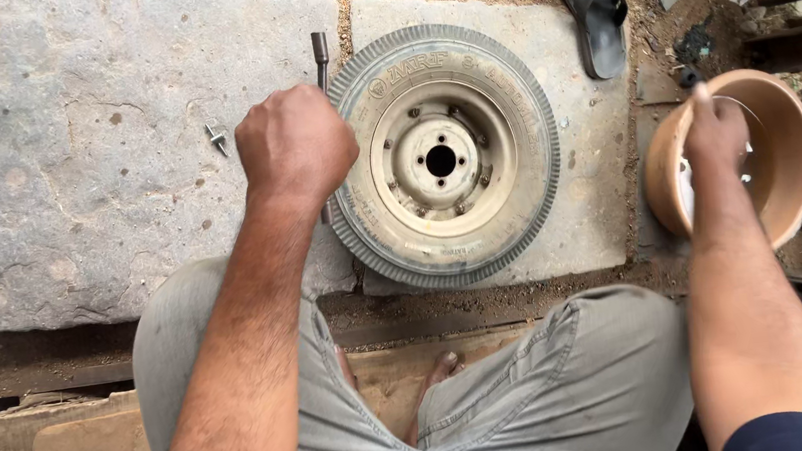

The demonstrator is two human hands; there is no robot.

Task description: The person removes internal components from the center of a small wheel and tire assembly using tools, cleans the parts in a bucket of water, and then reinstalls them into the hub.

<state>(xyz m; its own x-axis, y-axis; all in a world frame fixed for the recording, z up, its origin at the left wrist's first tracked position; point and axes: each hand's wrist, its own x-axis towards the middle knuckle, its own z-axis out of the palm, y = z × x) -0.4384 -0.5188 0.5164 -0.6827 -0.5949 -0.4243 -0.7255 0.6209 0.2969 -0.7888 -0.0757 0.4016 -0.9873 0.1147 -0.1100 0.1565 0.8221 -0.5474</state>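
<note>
Rubber tyre flat on the slab, tool at its rim

Stone slab (574, 65) carries a small wheel (441, 155) lying flat, its pale rim with bolt holes facing up. The left hand (296, 147) is clenched in a fist around a metal socket wrench (320, 51) standing at the tyre's nine o'clock edge. At three o'clock the right hand (716, 134) reaches into a terracotta-coloured tub (785, 151); its fingers look closed on something thin, but what the tub holds I cannot tell. If the wrench slips off the rubber, knuckles could hit stone. A small bolt (216, 137) lies loose at nine o'clock
</note>
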